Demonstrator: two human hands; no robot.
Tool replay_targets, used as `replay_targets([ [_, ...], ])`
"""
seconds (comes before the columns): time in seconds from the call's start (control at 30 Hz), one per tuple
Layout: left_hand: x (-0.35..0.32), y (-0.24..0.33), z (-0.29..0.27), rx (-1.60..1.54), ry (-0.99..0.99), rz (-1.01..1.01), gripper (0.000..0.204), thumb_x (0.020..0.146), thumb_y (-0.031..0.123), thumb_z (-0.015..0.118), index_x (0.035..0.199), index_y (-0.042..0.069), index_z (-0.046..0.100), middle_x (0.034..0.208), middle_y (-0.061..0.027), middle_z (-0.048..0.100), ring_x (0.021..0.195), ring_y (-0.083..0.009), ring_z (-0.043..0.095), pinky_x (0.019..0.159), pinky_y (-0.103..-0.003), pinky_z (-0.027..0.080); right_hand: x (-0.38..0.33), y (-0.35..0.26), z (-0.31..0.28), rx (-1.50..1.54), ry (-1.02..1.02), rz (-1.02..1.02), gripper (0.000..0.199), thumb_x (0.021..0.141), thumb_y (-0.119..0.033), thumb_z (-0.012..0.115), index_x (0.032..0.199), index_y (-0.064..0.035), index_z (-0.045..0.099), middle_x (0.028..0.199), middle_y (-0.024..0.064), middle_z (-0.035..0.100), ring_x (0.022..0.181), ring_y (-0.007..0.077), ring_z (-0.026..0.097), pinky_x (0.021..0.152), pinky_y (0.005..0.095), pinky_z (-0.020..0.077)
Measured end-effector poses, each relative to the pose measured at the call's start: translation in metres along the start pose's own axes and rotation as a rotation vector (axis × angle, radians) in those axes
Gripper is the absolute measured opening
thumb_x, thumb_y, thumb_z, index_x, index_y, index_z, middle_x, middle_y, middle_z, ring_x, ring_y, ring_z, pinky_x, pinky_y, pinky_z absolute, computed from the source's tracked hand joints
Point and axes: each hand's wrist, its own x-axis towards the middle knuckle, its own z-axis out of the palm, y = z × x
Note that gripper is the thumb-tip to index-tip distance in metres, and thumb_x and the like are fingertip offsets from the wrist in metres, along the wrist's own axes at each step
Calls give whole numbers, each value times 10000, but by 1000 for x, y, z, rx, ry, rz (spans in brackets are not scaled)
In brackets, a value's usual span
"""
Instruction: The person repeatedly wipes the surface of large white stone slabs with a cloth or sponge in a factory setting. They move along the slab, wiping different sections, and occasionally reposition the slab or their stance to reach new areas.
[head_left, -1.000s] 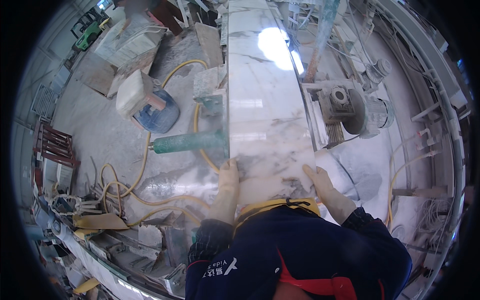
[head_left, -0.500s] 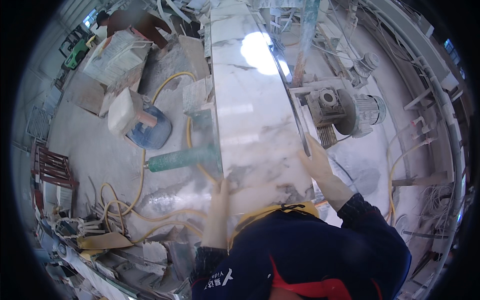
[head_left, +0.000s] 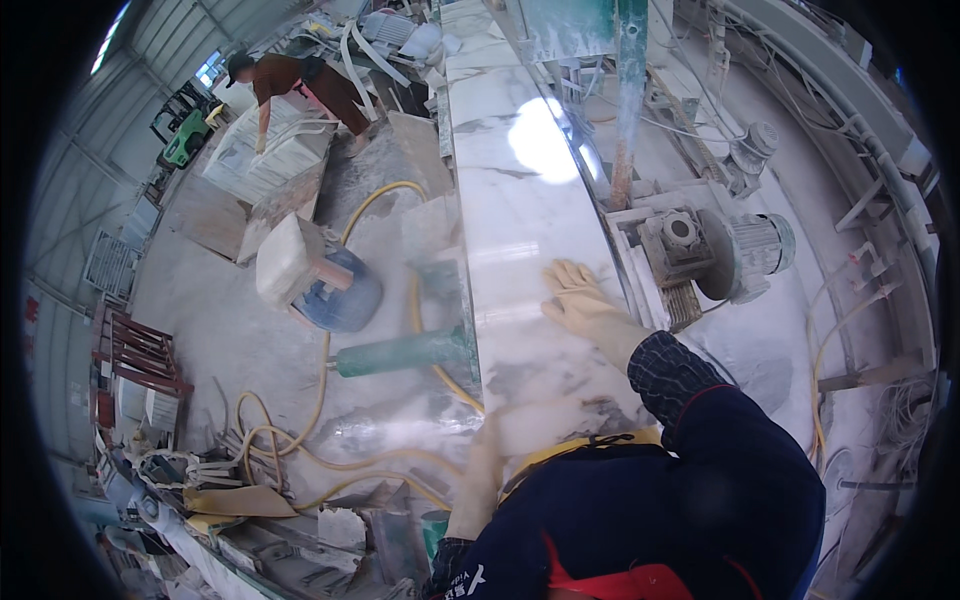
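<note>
A long polished white stone slab (head_left: 540, 340) with grey and brown veins runs away from my body, a bright light reflected on its far part. My right hand (head_left: 585, 305), in a cream rubber glove, lies flat on its top with the fingers stretched out. My left hand (head_left: 482, 470), gloved alike, is at the slab's near left edge. Its fingers are blurred and partly hidden, so their grip cannot be made out. The yellow apron (head_left: 590, 440) at my waist meets the slab's near end.
Left of the slab are a green roller (head_left: 400, 352), a blue drum (head_left: 345, 295) and a yellow hose (head_left: 320, 400). A dusty motor (head_left: 755, 255) and a rusty post (head_left: 628, 110) stand to the right. A person (head_left: 300, 85) bends over stacked pale slabs (head_left: 270, 145) at the far left.
My right hand has moved from the slab's right edge onto its top surface. My left hand stays by the left edge. The view has shifted, so the scene sits lower and further right.
</note>
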Motion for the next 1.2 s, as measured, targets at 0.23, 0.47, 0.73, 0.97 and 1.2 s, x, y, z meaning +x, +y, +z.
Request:
replay_targets([
  [0.23, -2, 7, 10, -55, 21, 36, 434, 1090, 359, 473, 1325, 45, 658, 1241, -94, 707, 1096, -191, 673, 909, -326, 544, 8, 8, 7, 37, 50, -2, 711, 999, -430, 498, 1520, 47, 414, 1629, 265, 314, 1553, 373, 217, 1277, 461, 151],
  [0.47, -12, 24, 18, -62, -9, -21, 407, 1071, 332, 490, 1304, 48, 665, 1198, -98, 717, 1065, -195, 690, 903, -324, 558, 12, 6, 4, -22, 13, 5, 735, 1001, -434, 490, 1545, 46, 375, 1632, 272, 313, 1553, 378, 223, 1284, 473, 132],
  [0.73, 5, 13, 5, -32, -30, 33, 404, 1047, 337, 530, 1302, 52, 662, 1170, -111, 722, 1043, -222, 704, 912, -340, 565, 15, 0, -6, -33, -15, 24, 741, 992, -425, 516, 1560, 25, 360, 1637, 256, 316, 1554, 372, 222, 1284, 481, 121],
  [0.97, 38, -24, -41, -337, 84, 116, 412, 1016, 349, 585, 1310, 68, 649, 1118, -132, 726, 1014, -264, 716, 911, -367, 578, 18, 5, -3, -38, 20, 1, 718, 992, -417, 514, 1542, 30, 398, 1636, 254, 318, 1548, 376, 230, 1284, 476, 131],
  [1.2, 11, -89, -113, -671, 298, 96, 456, 1010, 344, 598, 1344, 33, 614, 1242, -189, 693, 1069, -298, 703, 970, -366, 567, 22, 6, -3, -7, 16, -1, 747, 995, -424, 535, 1553, 45, 371, 1633, 287, 304, 1545, 402, 231, 1279, 486, 129],
])
